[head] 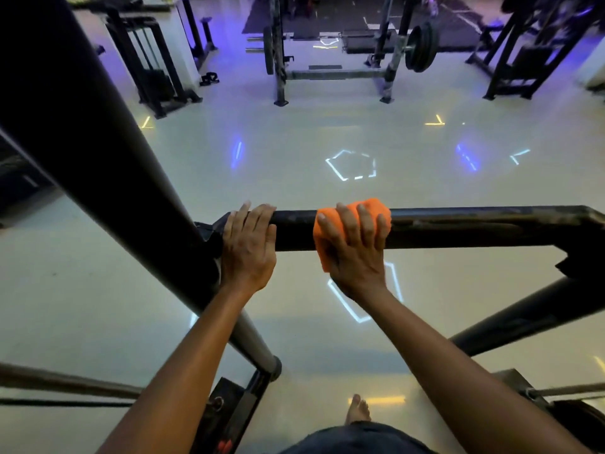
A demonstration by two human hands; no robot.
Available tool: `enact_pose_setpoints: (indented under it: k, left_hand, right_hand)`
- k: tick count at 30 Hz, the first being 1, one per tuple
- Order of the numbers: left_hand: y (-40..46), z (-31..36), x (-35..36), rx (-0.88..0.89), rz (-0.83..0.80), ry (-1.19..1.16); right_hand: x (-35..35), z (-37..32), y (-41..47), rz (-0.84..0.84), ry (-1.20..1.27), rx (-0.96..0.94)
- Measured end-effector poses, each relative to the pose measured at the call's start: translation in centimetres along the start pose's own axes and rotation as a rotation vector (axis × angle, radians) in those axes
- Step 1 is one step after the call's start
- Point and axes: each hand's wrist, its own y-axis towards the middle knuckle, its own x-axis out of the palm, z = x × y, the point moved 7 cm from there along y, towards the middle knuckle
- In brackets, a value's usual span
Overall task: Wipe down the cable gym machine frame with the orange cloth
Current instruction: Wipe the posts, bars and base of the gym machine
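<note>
Mid-wipe: our right hand presses the orange cloth over the frame crossbar; left hand grips its left end; next, we slide rightward.

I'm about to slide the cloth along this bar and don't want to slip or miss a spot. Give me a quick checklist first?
1. Orange cloth wrapped over the black horizontal frame bar: ok.
2. Right hand pressing the cloth on the bar: ok.
3. Left hand bracing on the bar near the joint, bare: ok.
4. Bar to the right free of obstacles up to the corner: ok.
5. Underside of bar covered by cloth: cannot tell.
6. Bare foot on glossy pale floor, grip: cannot tell.
</note>
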Motion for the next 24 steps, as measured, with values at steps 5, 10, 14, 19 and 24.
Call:
enact_pose_setpoints:
  k: [5, 10, 14, 19, 24]
  left_hand:
    - [0.1, 0.0, -0.2, -0.023, -0.04, 0.022]
    - [0.3, 0.4, -0.1, -0.045, -0.03, 0.025]
    - [0.4, 0.4, 0.0, -0.053, -0.023, 0.027]
    - [0.5, 0.4, 0.3, -0.062, -0.063, 0.053]
    - [0.2, 0.8, 0.3, -0.033, -0.147, 0.148]
  right_hand:
    - [2.4, -5.9, 2.8, -0.052, 0.082, 0.047]
    - [2.0, -1.9, 1.8, 0.0, 0.053, -0.108]
    - [0.9, 1.7, 0.3, 0.036, 0.049, -0.035]
    - [2.3, -4.2, 2.3, -0.009, 0.096, 0.103]
    - [2.0, -3.0, 1.7, -0.021, 0.068, -0.066]
